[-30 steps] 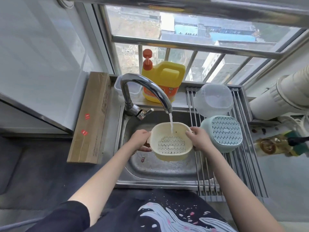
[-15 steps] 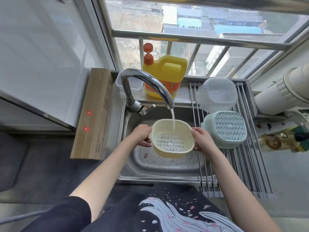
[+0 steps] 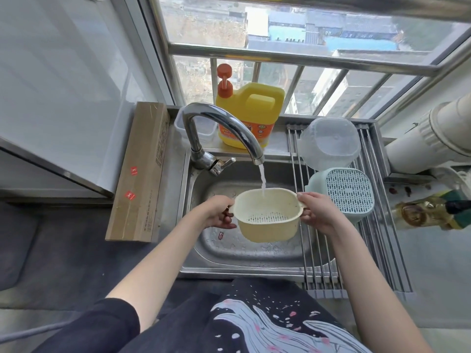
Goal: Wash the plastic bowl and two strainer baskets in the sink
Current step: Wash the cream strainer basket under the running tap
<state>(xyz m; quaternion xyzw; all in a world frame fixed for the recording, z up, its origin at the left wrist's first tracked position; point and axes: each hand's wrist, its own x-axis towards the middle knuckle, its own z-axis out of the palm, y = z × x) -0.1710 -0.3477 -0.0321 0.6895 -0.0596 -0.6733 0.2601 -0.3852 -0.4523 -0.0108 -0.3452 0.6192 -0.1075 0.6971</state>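
Note:
I hold a cream strainer basket (image 3: pixel 267 225) over the steel sink (image 3: pixel 244 253), under the running faucet (image 3: pixel 224 128). Water falls onto its far inner wall. My left hand (image 3: pixel 216 212) grips its left handle and my right hand (image 3: pixel 318 211) grips its right handle. The basket tips slightly away from me, its perforated bottom showing. A pale green strainer basket (image 3: pixel 349 191) lies upside down on the roll-up drying rack (image 3: pixel 377 250) to the right. Behind it a clear plastic bowl (image 3: pixel 330 146) rests upside down on the same rack.
A yellow detergent jug (image 3: pixel 252 115) with an orange pump stands behind the faucet, beside a small clear container (image 3: pixel 204 133). A long cardboard box (image 3: pixel 142 171) lies left of the sink. A bottle (image 3: pixel 428 212) lies right of the rack. White pipe (image 3: pixel 428 138) at far right.
The cream basket has tipped away from me in both hands, so more of its outer near wall shows. Both hands keep their grip on the handles and water keeps running.

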